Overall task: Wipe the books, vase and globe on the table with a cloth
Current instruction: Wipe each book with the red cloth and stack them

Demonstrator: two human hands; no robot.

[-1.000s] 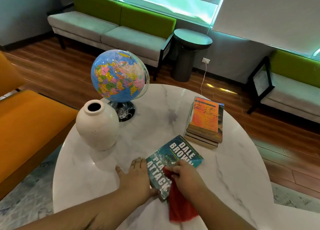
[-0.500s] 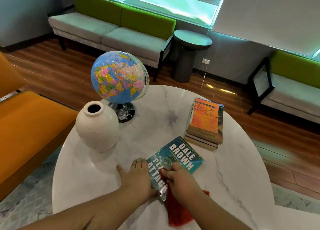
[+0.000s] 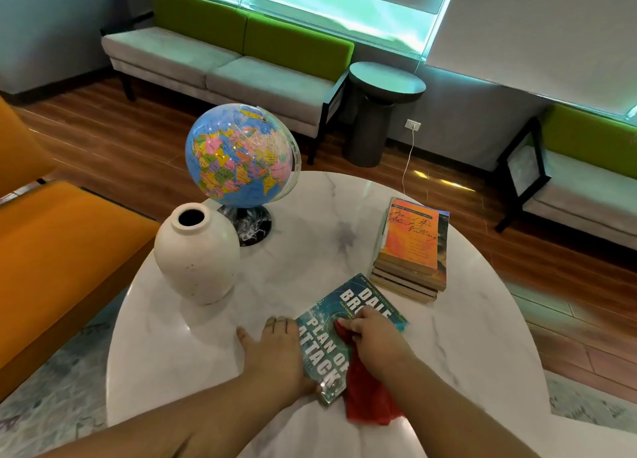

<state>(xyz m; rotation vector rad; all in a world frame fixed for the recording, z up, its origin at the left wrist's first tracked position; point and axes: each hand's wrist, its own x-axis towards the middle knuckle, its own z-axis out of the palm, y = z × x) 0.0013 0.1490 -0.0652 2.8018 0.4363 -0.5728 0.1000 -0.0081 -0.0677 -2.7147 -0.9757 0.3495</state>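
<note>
Cloth (image 3: 365, 399) under right hand (image 3: 375, 344) on book (image 3: 331, 340); table (image 3: 482, 354) rightward bare.

Table (image 3: 448, 337): polished white marble, grey-veined, glossy. Vase (image 3: 196, 254): matt cream ceramic (faintly speckled). Globe (image 3: 241, 154): shiny plastic, marbled black base. Paperback (image 3: 331, 340): glossy paper cover. Cloth (image 3: 365, 399): soft red fabric, matt.

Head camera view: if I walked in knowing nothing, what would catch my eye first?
Probably the bright globe at the far left of the round white table, with a cream vase just in front of it. Near the front edge, the right hand presses a red cloth onto a teal book while the left hand steadies it. A stack of books sits to the right.
</note>
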